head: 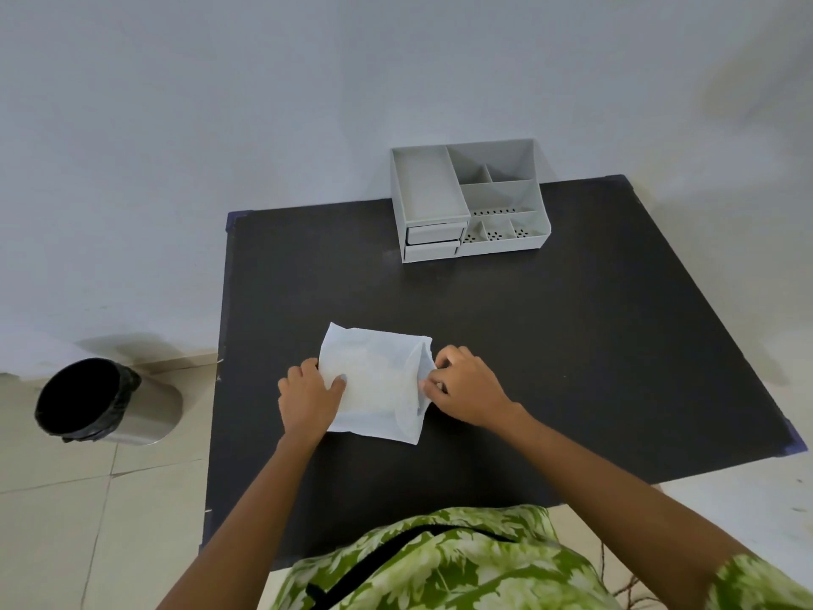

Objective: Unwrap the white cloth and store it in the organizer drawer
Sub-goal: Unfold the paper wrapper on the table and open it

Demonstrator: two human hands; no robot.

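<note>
A white cloth package point(374, 383) lies flat in the middle of the black table point(572, 336). My left hand point(308, 396) holds its left edge, thumb on top. My right hand point(466, 387) pinches the wrapping at the right edge, where a flap stands slightly raised. The grey organizer point(468, 200) stands at the far edge of the table against the wall, with two shut drawers point(433, 242) at its front left and several open compartments on top.
A steel bin with a black liner point(103, 400) stands on the tiled floor left of the table. The white wall runs behind the organizer. The table's front edge is close to my body.
</note>
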